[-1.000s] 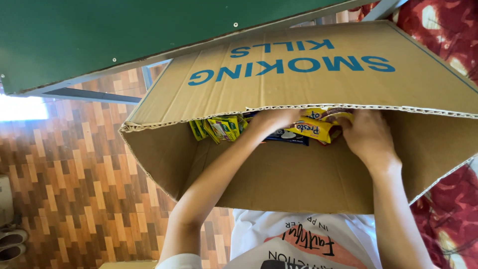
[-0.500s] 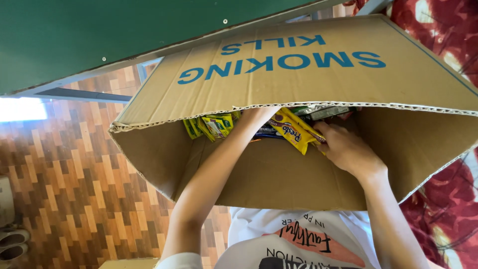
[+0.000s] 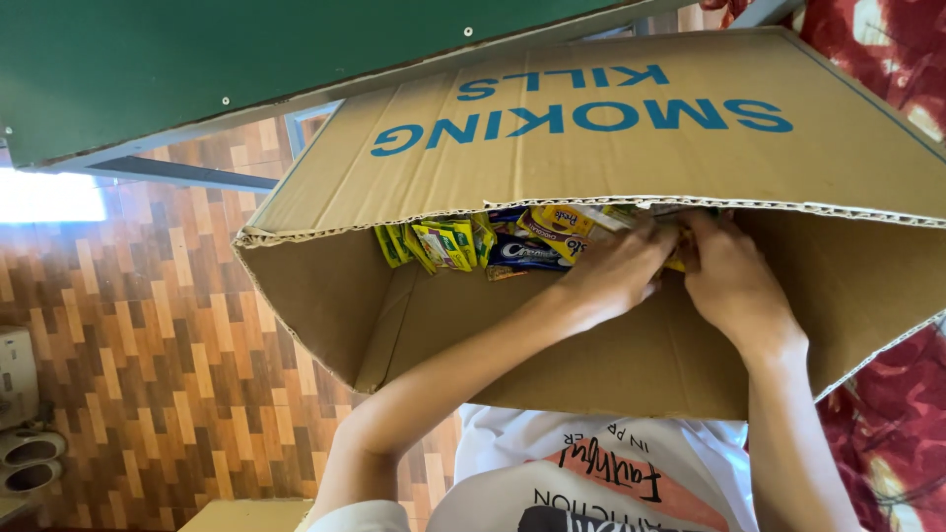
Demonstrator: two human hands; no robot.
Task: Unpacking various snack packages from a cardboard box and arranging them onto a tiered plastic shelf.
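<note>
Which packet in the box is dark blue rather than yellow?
The dark blue packet lying flat in the box, just left of the left hand. The packets standing further left are yellow and green, and the one above it is yellow.

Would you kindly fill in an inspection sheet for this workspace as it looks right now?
Surface: patterned wood floor; green board overhead.
Job's things: cardboard box tipped open toward the camera; yellow and green snack packets and a blue packet at its far end.
Clutter: pale sandals at the left edge.
Hands: left hand and right hand both deep in the box among the packets; grip not clear.
Cables: nothing seen.
Surroundings: red floral cloth at right.
</note>
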